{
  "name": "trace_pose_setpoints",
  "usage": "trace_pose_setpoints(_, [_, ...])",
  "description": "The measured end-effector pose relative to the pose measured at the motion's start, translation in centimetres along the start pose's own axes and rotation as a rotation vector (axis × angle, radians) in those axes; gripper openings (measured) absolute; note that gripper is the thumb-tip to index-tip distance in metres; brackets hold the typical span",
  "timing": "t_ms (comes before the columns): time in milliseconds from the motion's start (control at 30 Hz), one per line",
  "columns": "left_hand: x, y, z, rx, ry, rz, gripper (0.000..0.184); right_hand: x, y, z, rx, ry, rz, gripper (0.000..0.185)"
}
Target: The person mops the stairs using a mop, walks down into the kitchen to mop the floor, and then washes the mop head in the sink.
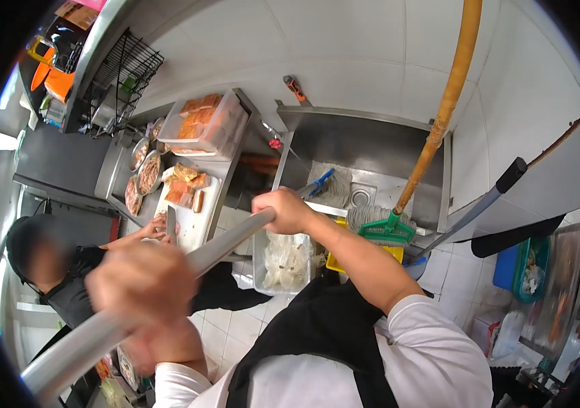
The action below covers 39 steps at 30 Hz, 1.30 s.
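A mop (232, 241) with a grey pole runs slantwise across the view. My left hand (142, 292), smeared by motion, is wrapped round the pole near its upper end. Farther down, my right hand (284, 211) is closed round the same pole. The mop's blue clamp (322, 182) and its pale string head (331, 188) rest inside the steel sink (392, 146), left of the drain (360, 196). A second mop with a bamboo handle (437, 126) and green clamp (388, 230) leans at the sink's front edge; neither hand touches it.
To the left a co-worker holds a knife (171, 224) at a white cutting board (195, 224), beside a bin of orange pieces (203, 126). A plastic tub (257, 262) and yellow bucket (334, 262) stand before the sink. A grey pole (470, 216) leans right.
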<state>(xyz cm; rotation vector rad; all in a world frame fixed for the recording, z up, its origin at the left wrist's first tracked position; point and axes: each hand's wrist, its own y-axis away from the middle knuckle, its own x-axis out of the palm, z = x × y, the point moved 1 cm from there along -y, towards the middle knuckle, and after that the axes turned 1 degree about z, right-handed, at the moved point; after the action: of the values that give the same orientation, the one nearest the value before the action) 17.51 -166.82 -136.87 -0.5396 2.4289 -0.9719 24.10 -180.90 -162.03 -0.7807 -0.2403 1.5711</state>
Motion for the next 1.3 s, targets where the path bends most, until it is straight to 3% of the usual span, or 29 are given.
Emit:
trace_pose_setpoints(67, [-3.0,-2.3,-4.9,0.226,0.270,0.421,0.024,-0.6,-1.7,4.6,-0.053,-0.064,0.149,0.018])
trace_pose_setpoints(100, [-1.4,-4.1,-5.9,0.233,0.397,0.393,0.019,-1.2,-2.2,6.4,-0.048,-0.061,0.140,0.018])
trace_pose_setpoints(167, [0.3,-4.0,-6.6,0.236,0.534,0.362,0.020,-1.6,-2.6,8.8,-0.047,-0.154,0.347,0.017])
trace_pose_setpoints(200, [-0.4,-2.4,-6.1,0.170,0.340,0.175,0.016,-1.4,-2.5,8.3,-0.042,-0.148,0.342,0.017])
trace_pose_setpoints(300, [-2.8,4.0,-2.7,-0.036,-0.258,-0.396,0.016,0.4,-1.2,3.5,0.039,-0.260,-0.060,0.017])
trace_pose_setpoints(367, [1.6,3.6,6.6,-0.103,-0.256,-0.568,0.017,2.4,0.3,-1.1,0.124,-0.163,-0.117,0.017])
trace_pose_setpoints(400, [2.6,2.9,5.9,-0.082,-0.244,-0.495,0.017,2.3,0.5,-1.5,0.211,-0.058,-0.179,0.016])
trace_pose_setpoints(467, [2.1,2.7,4.9,-0.114,-0.221,-0.398,0.020,2.2,0.5,-2.0,0.157,-0.019,-0.096,0.015])
trace_pose_setpoints(533, [0.0,1.6,1.8,-0.104,-0.241,-0.110,0.018,1.4,-0.6,0.2,0.095,0.023,-0.025,0.015])
trace_pose_setpoints(600, [-1.4,-0.5,-3.5,-0.010,-0.107,-0.055,0.021,0.6,-1.8,5.4,-0.108,-0.124,0.033,0.016])
trace_pose_setpoints(667, [-4.0,-2.2,-7.7,0.167,0.271,0.278,0.024,-0.3,-2.6,10.4,-0.131,-0.206,0.093,0.014])
trace_pose_setpoints(800, [-1.9,-5.0,-8.7,0.166,0.571,0.321,0.034,-0.8,-2.9,12.4,-0.199,-0.281,0.090,0.012])
trace_pose_setpoints(867, [-4.4,0.2,-6.7,0.162,0.303,-0.107,0.031,0.2,-2.1,8.3,-0.160,-0.219,0.007,0.012])
trace_pose_setpoints(900, [-2.9,2.5,-2.5,0.008,-0.114,-0.260,0.019,1.2,-1.1,4.3,-0.072,-0.189,-0.056,0.013])
trace_pose_setpoints(967, [1.6,3.9,5.8,-0.270,-0.128,-0.395,0.031,2.6,1.8,-2.7,0.035,-0.063,-0.145,0.015])
trace_pose_setpoints(1000, [2.9,4.3,5.7,-0.240,-0.110,-0.410,0.032,2.0,2.3,-3.3,0.053,0.034,-0.174,0.016])
trace_pose_setpoints(1133, [1.7,3.2,3.0,-0.227,-0.213,-0.271,0.029,1.2,1.4,-2.1,-0.012,0.034,-0.053,0.020])
trace_pose_setpoints(1167, [0.5,1.8,1.0,-0.119,-0.095,-0.229,0.020,1.2,0.3,0.3,-0.066,0.042,-0.046,0.020])
trace_pose_setpoints(1200, [-1.4,0.4,-1.8,-0.005,-0.187,-0.059,0.021,1.6,-0.5,2.9,-0.108,-0.008,-0.048,0.018])
trace_pose_setpoints(1267, [-3.5,-0.4,-6.2,0.223,0.213,-0.002,0.024,1.2,-2.1,8.0,-0.093,-0.093,-0.021,0.015])
trace_pose_setpoints(1300, [-3.1,-1.1,-6.6,0.222,0.217,0.000,0.024,0.9,-2.3,9.8,-0.084,-0.094,-0.006,0.014])
